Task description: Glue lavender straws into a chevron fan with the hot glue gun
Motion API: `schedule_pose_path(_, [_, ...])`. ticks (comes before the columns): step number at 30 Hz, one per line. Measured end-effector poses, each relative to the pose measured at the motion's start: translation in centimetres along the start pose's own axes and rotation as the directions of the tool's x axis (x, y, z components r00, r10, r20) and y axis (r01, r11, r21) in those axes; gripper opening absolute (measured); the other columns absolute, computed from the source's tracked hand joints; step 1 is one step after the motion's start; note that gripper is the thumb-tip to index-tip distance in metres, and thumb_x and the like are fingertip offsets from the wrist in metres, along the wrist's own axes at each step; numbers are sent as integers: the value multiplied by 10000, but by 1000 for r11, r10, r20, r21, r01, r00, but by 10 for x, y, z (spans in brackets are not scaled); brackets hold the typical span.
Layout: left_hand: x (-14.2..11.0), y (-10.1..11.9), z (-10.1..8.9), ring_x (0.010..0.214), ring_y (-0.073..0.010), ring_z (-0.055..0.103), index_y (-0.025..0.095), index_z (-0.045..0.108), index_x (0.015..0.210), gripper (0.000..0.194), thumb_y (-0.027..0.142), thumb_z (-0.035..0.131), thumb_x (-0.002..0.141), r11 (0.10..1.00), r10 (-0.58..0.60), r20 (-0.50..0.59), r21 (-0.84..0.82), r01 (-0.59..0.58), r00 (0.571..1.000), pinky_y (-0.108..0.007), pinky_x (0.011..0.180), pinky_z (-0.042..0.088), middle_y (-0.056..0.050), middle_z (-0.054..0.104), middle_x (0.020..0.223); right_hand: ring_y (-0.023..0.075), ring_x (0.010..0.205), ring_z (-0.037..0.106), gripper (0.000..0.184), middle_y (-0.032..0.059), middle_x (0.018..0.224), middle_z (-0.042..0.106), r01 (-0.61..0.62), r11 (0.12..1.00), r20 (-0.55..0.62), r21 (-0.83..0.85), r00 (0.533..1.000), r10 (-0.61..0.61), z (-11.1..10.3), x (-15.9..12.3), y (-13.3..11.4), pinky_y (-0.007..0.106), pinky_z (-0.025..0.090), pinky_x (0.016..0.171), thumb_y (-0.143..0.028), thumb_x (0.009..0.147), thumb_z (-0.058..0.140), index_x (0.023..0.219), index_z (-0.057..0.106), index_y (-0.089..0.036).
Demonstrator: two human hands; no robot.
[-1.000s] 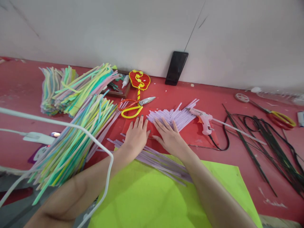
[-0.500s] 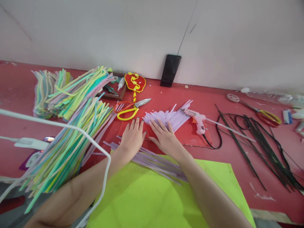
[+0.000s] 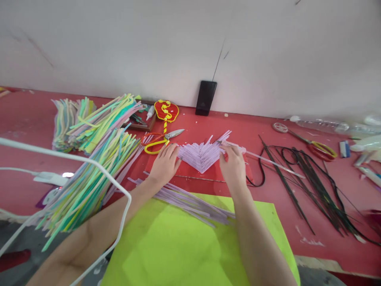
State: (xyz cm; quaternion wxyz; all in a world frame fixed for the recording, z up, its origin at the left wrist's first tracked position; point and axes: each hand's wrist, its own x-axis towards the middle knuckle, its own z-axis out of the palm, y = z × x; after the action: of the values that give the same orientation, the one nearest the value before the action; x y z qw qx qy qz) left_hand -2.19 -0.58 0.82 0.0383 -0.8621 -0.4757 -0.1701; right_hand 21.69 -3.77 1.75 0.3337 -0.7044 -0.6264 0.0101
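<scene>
Light purple pipe cleaners [image 3: 200, 155] lie in a V-shaped pattern on a red sheet [image 3: 187, 171]. At the pattern's left edge, my left hand [image 3: 164, 163] rests palm down, fingers apart, thumb close to the stem ends. My right hand [image 3: 233, 165] is at the right edge, thumb by the stem ends and fingers slightly bent. Behind its fingers lies the pink glue gun, mostly hidden, its clear glue stick [image 3: 268, 159] sticking out to the right. Loose purple pipe cleaners [image 3: 190, 204] lie nearer me, partly on a lime-green sheet [image 3: 190, 246].
Bundles of coloured pipe cleaners [image 3: 98, 186] fill the left, beside scissors [image 3: 166, 140] and a red-yellow ornament [image 3: 166, 110]. A phone [image 3: 206, 98] leans on the wall. Dark stems [image 3: 315, 186], a cable and more scissors [image 3: 320, 150] lie right. A white cable [image 3: 89, 159] crosses my left arm.
My right hand has lifted off the purple pattern and shifted right to its edge, in front of the glue gun. The pattern's lower tip is uncovered. My left hand stays at the left edge.
</scene>
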Motion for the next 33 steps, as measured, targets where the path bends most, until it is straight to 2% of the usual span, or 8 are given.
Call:
schedule_pose_path(3, [1,18,-2,1368,-253,338,66,409,1354,466,279,386,940,998,69,84,-5,-69,994,-423,1160,222,-161,402,1449,248,998,561,256,119,1022,620,-216,975,-83,-42,974,212,-13,5,13,382,448,873,-260,820,444,969,633,-175])
schedule_pose_path(6, [4,44,-1,1399,-292,276,42,341,1396,584,382,421,928,1000,23,171,-11,-21,985,-473,1143,239,-202,324,1490,233,905,566,203,105,947,609,-366,928,-75,-72,930,360,-15,6,27,350,440,802,-297,807,445,872,604,-190])
schedule_pose_path(8, [8,62,2,1399,-309,271,18,309,1411,649,434,416,924,1000,-15,218,-23,20,976,-483,1128,264,-230,292,1497,239,910,559,194,120,948,605,-425,900,-92,-94,904,418,-12,6,35,347,429,791,-314,804,445,851,582,-185])
schedule_pose_path(13, [13,90,19,1409,-300,248,13,301,1423,659,467,342,946,999,25,261,-47,-13,965,-467,1142,237,-217,298,1498,245,902,580,238,157,959,625,-514,854,-60,-76,858,511,-2,3,52,341,421,757,-363,815,460,923,524,-161])
schedule_pose_path(15, [10,91,24,1405,-298,259,21,320,1417,624,436,343,951,998,45,256,-48,-34,966,-465,1152,215,-204,299,1502,235,855,595,289,117,861,643,-542,839,-7,-55,840,543,-2,0,57,325,419,725,-406,822,458,967,499,-160])
schedule_pose_path(20, [3,82,26,1394,-246,291,109,369,1400,501,333,368,952,983,173,163,-89,-160,971,-460,1158,202,-148,348,1491,240,896,609,298,104,848,661,-455,884,64,-103,884,463,-8,-3,63,309,402,718,-442,829,455,936,517,-171])
schedule_pose_path(25, [9,78,26,1351,-234,371,136,357,1394,493,300,424,934,983,162,131,-108,-148,978,-447,1140,240,-146,421,1444,238,855,636,273,69,784,689,-480,860,188,-174,841,507,-16,3,56,290,385,674,-413,855,441,983,536,-192])
schedule_pose_path(33, [11,71,25,1289,-206,452,112,373,1360,470,237,443,912,984,136,118,-133,-120,984,-449,1139,231,-137,521,1358,259,883,625,330,101,871,691,-476,874,127,-101,865,486,-26,1,48,298,385,678,-449,880,381,1008,547,-194])
